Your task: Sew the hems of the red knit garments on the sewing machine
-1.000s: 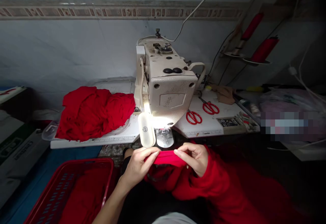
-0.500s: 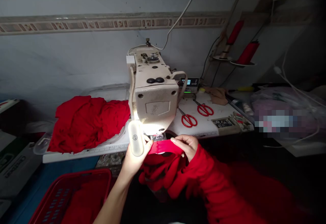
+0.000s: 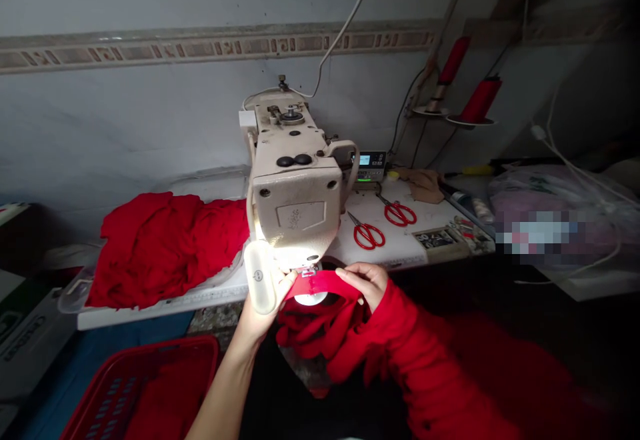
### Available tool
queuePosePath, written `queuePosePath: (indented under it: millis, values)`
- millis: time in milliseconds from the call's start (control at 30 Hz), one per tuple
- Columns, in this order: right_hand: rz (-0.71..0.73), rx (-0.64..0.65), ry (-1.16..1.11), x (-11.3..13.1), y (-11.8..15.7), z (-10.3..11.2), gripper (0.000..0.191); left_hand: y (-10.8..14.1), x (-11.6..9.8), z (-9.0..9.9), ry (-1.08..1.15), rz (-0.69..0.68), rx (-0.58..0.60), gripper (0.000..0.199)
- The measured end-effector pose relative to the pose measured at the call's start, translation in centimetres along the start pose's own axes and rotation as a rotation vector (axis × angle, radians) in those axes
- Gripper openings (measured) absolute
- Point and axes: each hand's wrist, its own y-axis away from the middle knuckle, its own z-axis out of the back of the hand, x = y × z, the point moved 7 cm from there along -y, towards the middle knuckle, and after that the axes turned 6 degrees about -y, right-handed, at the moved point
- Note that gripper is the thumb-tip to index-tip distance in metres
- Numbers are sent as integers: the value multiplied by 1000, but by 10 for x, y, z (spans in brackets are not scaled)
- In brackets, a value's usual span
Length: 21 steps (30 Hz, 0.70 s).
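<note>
A red fabric band (image 3: 323, 283) is stretched between my hands just in front of the needle area of a cream sewing machine (image 3: 295, 207). My left hand (image 3: 273, 297), partly hidden behind the machine's oval lamp (image 3: 260, 277), pinches the band's left end. Thumb and fingers of my right hand (image 3: 367, 283) grip its right end. Below the band a bright round plate (image 3: 310, 298) shows. More red fabric strips (image 3: 325, 340) hang under my hands, and red cloth bunches around my right forearm.
Red cloth (image 3: 165, 247) is heaped on the table's left side. Two red-handled scissors (image 3: 369, 235) lie right of the machine, near a control box (image 3: 369, 165) and a parts tray (image 3: 437, 240). A red basket (image 3: 213, 353) stands lower left; red thread cones (image 3: 483, 101) are at upper right.
The view has shifted slightly. The band now sits a little clear of the presser foot, and more of the bright plate shows beneath it. Both hands still hold the band.
</note>
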Motion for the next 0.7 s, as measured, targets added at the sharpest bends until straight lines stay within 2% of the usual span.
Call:
queuePosePath:
  millis: [200, 267, 333, 400, 433, 500, 533, 600, 700]
  values:
    - [-83, 37, -52, -33, 9, 8, 43, 25, 37, 34, -67, 118, -26, 20]
    - [-154, 133, -75, -46, 18, 1, 43, 40, 46, 40, -61, 166, 2, 22]
    - [-253, 322, -67, -61, 29, -20, 44, 56, 50, 36, -18, 246, 93, 25]
    - [-302, 469, -99, -75, 39, -46, 42, 69, 44, 27, 22, 304, 196, 26]
    - [-300, 494, -134, -81, 41, -58, 42, 72, 37, 23, 13, 295, 235, 25]
    - [-289, 481, -227, -92, 40, -80, 48, 70, 16, 20, -83, 194, 253, 22]
    - [-293, 475, -272, -98, 39, -90, 51, 66, 5, 23, -152, 125, 220, 21]
    - [-320, 505, -339, -110, 38, -106, 53, 55, -9, 40, -263, 14, 70, 21]
    - [-357, 608, -457, -120, 35, -116, 48, 40, -6, 79, -285, -10, -186, 21]
